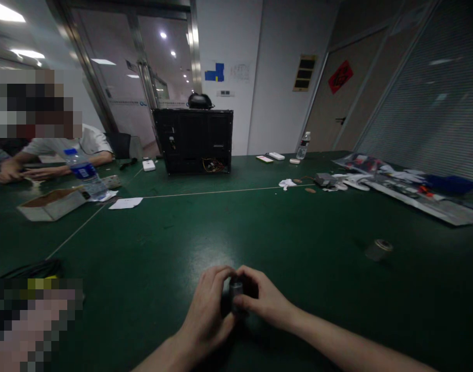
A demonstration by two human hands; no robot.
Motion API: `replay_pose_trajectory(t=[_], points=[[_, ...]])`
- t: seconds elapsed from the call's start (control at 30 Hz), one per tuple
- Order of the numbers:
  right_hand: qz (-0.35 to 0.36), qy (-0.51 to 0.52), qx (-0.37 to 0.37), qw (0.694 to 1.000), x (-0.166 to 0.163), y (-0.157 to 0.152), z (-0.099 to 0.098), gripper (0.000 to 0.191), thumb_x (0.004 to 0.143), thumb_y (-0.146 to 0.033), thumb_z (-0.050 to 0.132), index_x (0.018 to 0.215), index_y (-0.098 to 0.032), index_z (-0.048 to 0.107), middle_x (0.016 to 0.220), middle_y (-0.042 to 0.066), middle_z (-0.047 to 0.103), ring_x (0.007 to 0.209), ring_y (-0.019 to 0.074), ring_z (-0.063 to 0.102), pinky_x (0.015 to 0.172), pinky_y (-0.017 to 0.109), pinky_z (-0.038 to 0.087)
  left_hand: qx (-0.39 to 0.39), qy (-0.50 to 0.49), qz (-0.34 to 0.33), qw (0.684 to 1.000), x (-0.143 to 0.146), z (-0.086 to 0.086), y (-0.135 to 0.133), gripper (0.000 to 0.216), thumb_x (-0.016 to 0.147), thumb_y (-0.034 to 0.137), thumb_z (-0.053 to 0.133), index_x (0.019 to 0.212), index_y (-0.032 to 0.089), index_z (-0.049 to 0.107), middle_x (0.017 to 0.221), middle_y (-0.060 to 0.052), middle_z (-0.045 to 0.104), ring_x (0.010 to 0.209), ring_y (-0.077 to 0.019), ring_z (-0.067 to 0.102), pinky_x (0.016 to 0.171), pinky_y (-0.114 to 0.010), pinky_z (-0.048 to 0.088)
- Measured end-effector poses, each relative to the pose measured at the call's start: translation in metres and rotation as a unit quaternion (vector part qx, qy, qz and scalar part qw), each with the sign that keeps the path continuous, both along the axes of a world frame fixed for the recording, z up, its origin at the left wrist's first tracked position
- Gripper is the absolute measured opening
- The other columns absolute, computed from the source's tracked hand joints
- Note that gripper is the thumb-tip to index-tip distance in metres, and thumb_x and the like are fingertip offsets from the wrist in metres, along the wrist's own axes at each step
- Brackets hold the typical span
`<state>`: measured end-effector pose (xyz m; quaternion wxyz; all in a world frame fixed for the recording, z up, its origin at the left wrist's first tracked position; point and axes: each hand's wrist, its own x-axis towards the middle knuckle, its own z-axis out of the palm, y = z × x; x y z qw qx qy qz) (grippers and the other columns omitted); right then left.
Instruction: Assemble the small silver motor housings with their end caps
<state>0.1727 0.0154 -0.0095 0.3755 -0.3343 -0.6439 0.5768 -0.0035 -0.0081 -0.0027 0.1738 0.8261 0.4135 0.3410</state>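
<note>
Between my hands, near the front of the green table point(174, 232), a small dark grey metal cylinder point(237, 289) stands roughly upright. My left hand point(211, 305) curls around its left side, with fingertips at its top and the thumb low near its base. From the other side my right hand point(265, 299) grips it, thumb across its front and index finger at the top. The fingers partly cover the cylinder, so its exact kind cannot be made out. Farther right, a second, larger metal cylinder point(379, 249) is on the table, apart from both hands.
A black computer case point(197, 139) stands at the back. An open box point(52, 204) and a water bottle point(87, 175) are at left, near a seated person point(92, 142). A tray of parts point(426, 199) lies at right. Cables point(34, 268) lie at front left.
</note>
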Motion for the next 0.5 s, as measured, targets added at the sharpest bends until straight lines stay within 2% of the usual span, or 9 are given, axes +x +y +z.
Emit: replay_pose_trajectory(t=[0.27, 0.4, 0.5], points=[[0.018, 0.024, -0.027, 0.999, 0.0006, -0.0003, 0.0038, 0.05, 0.064, -0.053, 0.076, 0.089, -0.015, 0.055, 0.076, -0.001, 0.051, 0.072, 0.0141, 0.047, 0.065, 0.025, 0.037, 0.008, 0.005, -0.007, 1.0, -0.0003, 0.0006, -0.0027, 0.056, 0.07, 0.01, 0.062, 0.119, 0.023, 0.039, 0.114, -0.011, 0.053, 0.103, -0.0285, 0.052, 0.087, -0.044, 0.047], [0.07, 0.062, -0.03, 0.995, 0.0035, 0.0004, 0.0061, 0.044, 0.072, -0.05, 0.071, 0.094, -0.015, 0.056, 0.077, -0.001, 0.051, 0.07, 0.0133, 0.048, 0.064, 0.024, 0.037, 0.003, -0.005, -0.004, 1.0, -0.0003, 0.0013, -0.0031, 0.054, 0.072, 0.012, 0.062, 0.119, 0.023, 0.037, 0.115, -0.011, 0.051, 0.103, -0.0285, 0.052, 0.086, -0.044, 0.047], [0.082, 0.07, -0.021, 0.994, 0.0045, 0.0015, 0.0079, 0.04, 0.076, -0.05, 0.067, 0.092, -0.014, 0.059, 0.077, 0.0, 0.051, 0.071, 0.0138, 0.049, 0.064, 0.024, 0.037, 0.003, -0.004, -0.002, 1.0, -0.0005, 0.0012, -0.003, 0.053, 0.072, 0.011, 0.06, 0.117, 0.023, 0.037, 0.112, -0.011, 0.051, 0.102, -0.0285, 0.052, 0.086, -0.045, 0.047]])
